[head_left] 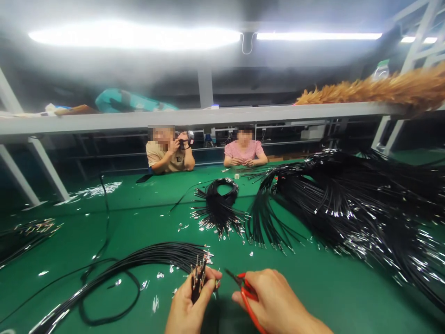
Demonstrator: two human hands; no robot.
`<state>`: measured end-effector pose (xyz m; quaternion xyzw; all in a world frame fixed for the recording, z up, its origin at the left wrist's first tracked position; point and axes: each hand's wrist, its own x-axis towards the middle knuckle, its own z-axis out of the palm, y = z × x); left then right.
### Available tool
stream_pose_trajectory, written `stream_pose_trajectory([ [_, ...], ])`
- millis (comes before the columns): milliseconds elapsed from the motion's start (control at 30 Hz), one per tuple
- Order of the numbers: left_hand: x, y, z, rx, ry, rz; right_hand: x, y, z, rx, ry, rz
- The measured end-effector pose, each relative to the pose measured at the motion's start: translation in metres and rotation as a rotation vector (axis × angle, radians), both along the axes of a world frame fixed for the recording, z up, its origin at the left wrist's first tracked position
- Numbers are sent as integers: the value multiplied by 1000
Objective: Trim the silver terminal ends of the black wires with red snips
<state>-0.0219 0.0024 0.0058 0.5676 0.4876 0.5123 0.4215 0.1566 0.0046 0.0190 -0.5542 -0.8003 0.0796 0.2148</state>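
Note:
My left hand (189, 304) grips a small bunch of black wires (198, 278) with metal terminals pointing up. My right hand (278, 304) holds red-handled snips (245, 290), their dark tip aimed left toward the terminals and a short gap away from them. Both hands hover low over the green table (146, 218) at its near edge. A long bundle of black wires (139, 260) curves away to the left, ending just beside my left hand.
A coiled wire bundle (219, 204) lies mid-table, and a large heap of black wires (354, 199) fills the right side. Cut metal scraps dot the mat. Two people (170, 153) sit across the table. A shelf (208, 116) overhead carries a feather duster (375, 88).

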Motion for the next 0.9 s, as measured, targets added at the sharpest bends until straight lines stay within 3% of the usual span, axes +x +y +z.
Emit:
stream_pose_trajectory([
  [100,2,-2,3,-10,-16,-2,2,-1,6,70,-312,75],
  [200,3,-4,4,-23,-31,-7,-1,1,14,80,-486,101],
  [633,5,-3,4,26,12,-61,-3,11,32,90,-705,240],
  [900,4,1,-3,33,-14,-78,-7,14,44,151,-768,337],
])
